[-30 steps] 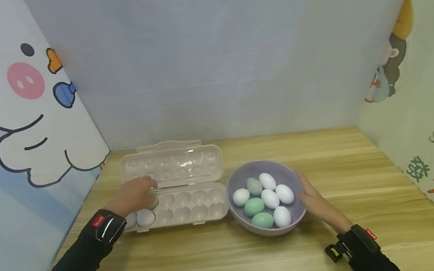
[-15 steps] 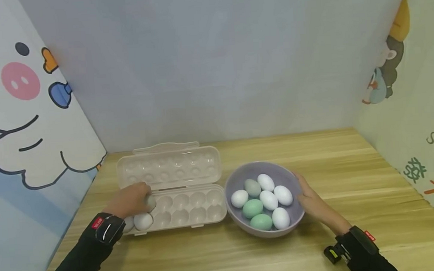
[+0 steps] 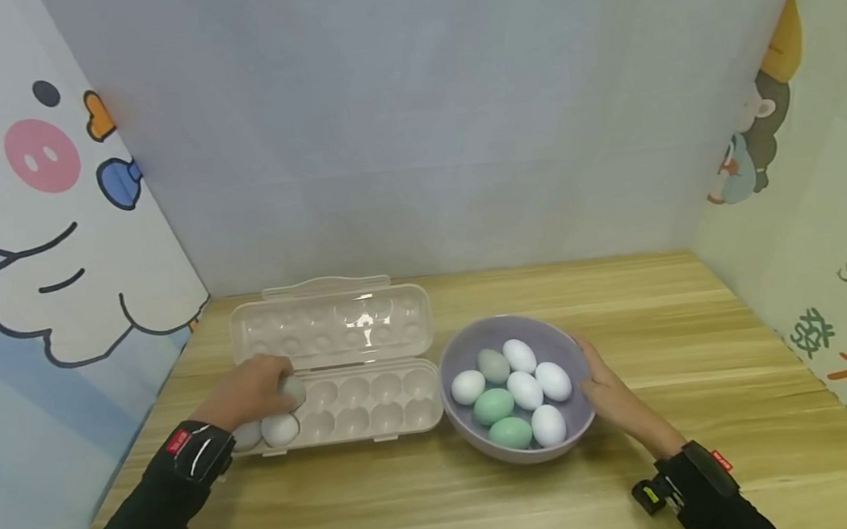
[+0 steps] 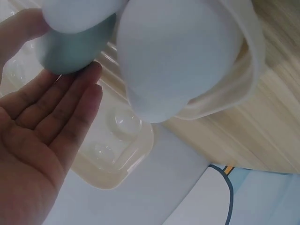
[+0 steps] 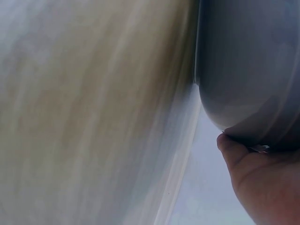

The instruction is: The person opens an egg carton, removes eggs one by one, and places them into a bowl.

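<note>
In the head view my left hand (image 3: 252,391) is at the left end of an open, clear plastic egg carton (image 3: 405,433). Its thumb and fingertips pinch a grey-green egg (image 4: 75,50) in the carton's back row, seen closely from the left wrist. Two pale eggs, one of them this white egg (image 3: 279,429), sit in front of that hand; the far-left one is partly covered. On the other side, my right hand (image 3: 616,394) grips the right rim of a purple-grey bowl (image 3: 578,352), its thumb (image 5: 231,149) against the bowl in the right wrist view.
The bowl holds several eggs: white ones (image 3: 525,390), green ones (image 3: 510,433) and a grey-green one (image 3: 493,365). The carton's lid (image 3: 340,330) lies back toward the grey rear wall (image 3: 418,176). Printed panels (image 3: 68,278) flank the wooden table (image 3: 409,500).
My left hand has drawn slightly left and toward me, and more of the grey-green egg shows beside its fingers. The right hand stays at the bowl, and the view has shifted a little.
</note>
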A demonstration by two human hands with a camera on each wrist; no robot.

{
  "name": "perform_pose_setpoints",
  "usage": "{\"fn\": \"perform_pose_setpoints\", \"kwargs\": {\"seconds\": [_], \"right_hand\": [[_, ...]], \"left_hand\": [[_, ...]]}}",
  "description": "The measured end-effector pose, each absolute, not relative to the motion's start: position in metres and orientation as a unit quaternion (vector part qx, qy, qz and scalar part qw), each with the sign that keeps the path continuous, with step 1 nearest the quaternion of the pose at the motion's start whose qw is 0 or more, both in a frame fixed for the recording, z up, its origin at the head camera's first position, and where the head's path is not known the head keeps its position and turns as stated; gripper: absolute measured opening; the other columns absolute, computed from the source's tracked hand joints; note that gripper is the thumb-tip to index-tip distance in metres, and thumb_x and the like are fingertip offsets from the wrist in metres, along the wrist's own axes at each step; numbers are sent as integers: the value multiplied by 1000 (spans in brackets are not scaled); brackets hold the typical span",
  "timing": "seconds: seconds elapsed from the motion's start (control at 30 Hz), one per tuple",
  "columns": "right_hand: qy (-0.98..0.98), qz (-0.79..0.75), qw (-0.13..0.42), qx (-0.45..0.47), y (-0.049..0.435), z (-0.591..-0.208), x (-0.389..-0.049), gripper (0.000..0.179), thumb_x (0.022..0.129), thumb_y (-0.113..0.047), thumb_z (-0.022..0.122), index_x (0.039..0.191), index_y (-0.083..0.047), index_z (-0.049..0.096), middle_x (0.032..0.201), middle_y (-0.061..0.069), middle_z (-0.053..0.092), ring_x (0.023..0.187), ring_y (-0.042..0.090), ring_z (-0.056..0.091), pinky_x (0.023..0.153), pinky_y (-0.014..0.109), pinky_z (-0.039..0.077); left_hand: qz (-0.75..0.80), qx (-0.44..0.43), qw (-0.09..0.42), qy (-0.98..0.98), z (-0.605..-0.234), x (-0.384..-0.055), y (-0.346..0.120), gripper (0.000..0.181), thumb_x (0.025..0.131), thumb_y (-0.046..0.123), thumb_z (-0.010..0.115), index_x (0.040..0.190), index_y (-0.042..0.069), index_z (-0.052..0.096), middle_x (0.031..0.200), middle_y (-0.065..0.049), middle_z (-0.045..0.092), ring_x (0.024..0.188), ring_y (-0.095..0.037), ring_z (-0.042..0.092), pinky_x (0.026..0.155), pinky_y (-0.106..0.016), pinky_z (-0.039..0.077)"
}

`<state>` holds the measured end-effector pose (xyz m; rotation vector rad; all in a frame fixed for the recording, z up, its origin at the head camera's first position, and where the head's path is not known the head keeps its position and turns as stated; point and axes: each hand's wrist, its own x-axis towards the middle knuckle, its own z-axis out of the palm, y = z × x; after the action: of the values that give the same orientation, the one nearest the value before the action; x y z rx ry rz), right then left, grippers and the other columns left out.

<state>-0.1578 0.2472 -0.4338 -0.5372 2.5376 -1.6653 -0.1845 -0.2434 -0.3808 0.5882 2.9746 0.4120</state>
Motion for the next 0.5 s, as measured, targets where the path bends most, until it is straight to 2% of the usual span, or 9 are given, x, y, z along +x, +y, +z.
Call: {"fn": "perform_pose_setpoints", "kwargs": {"seconds": [0.3, 0.5], "right_hand": [[821, -544, 32, -170, 246, -435, -158, 67, 76, 11, 31, 138, -1, 10, 142, 28, 11, 127, 47, 11, 96, 66, 17], [824, -541, 38, -166, 247, -433, -158, 67, 78, 11, 31, 139, -4, 9, 143, 27, 9, 126, 49, 12, 92, 66, 22]], "left_hand": [[138, 198, 7, 970, -372, -184, -234, 38, 65, 18, 73, 97, 3, 59, 90, -6, 60, 81, -20, 55, 74, -43, 48], [153, 264, -77, 949, -357, -182, -207, 38, 65, 19, 73, 97, 10, 56, 88, 2, 55, 77, -13, 52, 68, -32, 48]]}}
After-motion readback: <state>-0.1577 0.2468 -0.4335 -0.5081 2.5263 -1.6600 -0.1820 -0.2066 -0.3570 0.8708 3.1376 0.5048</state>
